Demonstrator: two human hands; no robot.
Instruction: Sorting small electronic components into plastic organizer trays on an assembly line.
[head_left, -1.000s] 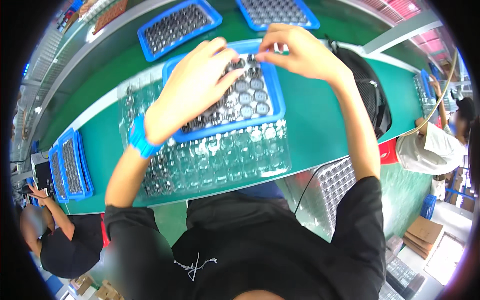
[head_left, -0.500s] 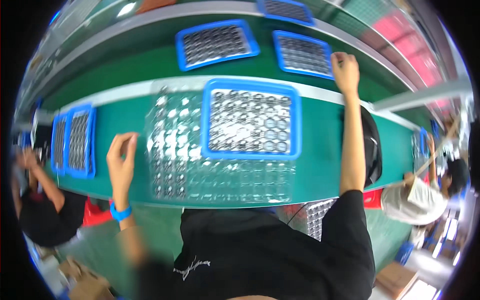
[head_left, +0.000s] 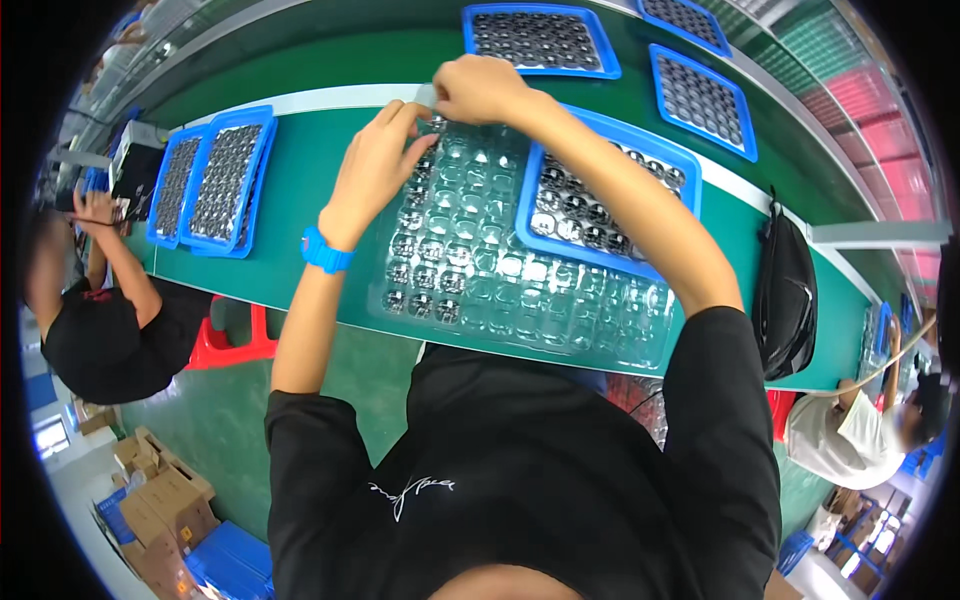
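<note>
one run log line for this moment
left hand: far-left corner of clear tray; right hand: same corner, grips unclear; round parts: clear tray's left columns; blue tray: overlaps clear tray

I'm watching the blister sheet (head_left: 545,310) lie across the bench (head_left: 300,220), the filled tray (head_left: 590,256) resting over its far right part; I've side-by-side trays (head_left: 216,246) left, backpack (head_left: 785,300) right, three more trays (head_left: 545,71) behind.

1 head-worn fisheye looks down from close above onto left hand (head_left: 376,172), right hand (head_left: 484,90), green workbench (head_left: 318,165).
</note>
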